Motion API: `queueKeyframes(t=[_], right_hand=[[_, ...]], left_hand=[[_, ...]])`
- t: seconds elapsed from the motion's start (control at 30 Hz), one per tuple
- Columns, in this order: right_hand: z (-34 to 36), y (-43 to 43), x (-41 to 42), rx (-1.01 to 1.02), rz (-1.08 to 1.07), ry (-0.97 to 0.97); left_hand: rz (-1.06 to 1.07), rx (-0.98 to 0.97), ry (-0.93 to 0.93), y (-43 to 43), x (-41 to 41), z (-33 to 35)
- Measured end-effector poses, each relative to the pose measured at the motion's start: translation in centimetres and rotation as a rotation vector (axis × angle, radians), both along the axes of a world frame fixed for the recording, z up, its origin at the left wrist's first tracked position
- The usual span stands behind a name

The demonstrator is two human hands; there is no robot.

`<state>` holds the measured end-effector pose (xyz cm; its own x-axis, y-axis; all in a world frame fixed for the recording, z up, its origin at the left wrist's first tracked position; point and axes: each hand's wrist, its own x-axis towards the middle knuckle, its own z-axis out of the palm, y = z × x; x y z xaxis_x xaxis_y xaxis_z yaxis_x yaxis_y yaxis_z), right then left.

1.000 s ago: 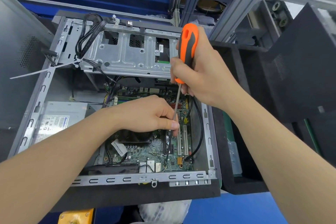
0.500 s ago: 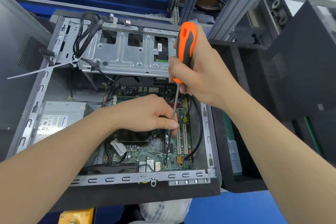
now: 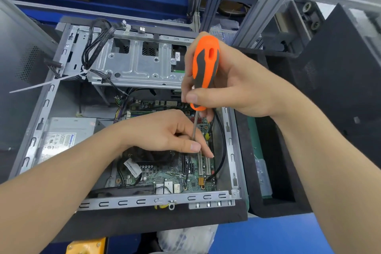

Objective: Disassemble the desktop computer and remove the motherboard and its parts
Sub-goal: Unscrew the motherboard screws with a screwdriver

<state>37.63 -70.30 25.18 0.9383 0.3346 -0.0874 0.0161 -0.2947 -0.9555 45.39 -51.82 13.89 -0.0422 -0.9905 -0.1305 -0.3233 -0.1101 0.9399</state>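
Note:
An open desktop case [image 3: 132, 202] lies on its side in front of me. Its green motherboard [image 3: 165, 177] sits at the bottom, with white and black slots on the right. My right hand [image 3: 233, 86] grips the orange and grey handle of a screwdriver [image 3: 205, 68], held nearly upright over the board. My left hand [image 3: 165, 132] pinches the screwdriver's thin metal shaft low down, just above the slots. The tip is hidden behind my left fingers. A black cooler fan [image 3: 150, 155] lies partly under my left hand.
A silver power supply [image 3: 68, 136] fills the case's left side. A metal drive cage [image 3: 136, 66] with black cable bundles [image 3: 94, 47] spans the top. A black foam tray [image 3: 272, 171] stands right of the case, a dark panel [image 3: 346, 72] beyond it. Aluminium frame posts [image 3: 266, 4] rise behind.
Both hands have stayed on the screwdriver in almost the same place. The right hand's grip on the handle has shifted slightly, as in a turn.

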Motion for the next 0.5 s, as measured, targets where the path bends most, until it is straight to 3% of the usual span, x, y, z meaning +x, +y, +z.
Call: queueKeyframes(t=[0.23,0.37,0.5], right_hand=[[4.1,1.3,-2.0,-0.385,-0.171,-0.185],[5.7,3.1,-2.3,-0.855,-0.307,-0.516],[5.2,3.8,-1.8,-1.096,-0.307,-0.467]], left_hand=[[-0.084,-0.055,0.007,0.0,-0.8,0.8],[-0.107,-0.007,0.019,-0.1,-1.8,1.5],[-0.176,0.078,0.108,0.2,-2.8,2.4]])
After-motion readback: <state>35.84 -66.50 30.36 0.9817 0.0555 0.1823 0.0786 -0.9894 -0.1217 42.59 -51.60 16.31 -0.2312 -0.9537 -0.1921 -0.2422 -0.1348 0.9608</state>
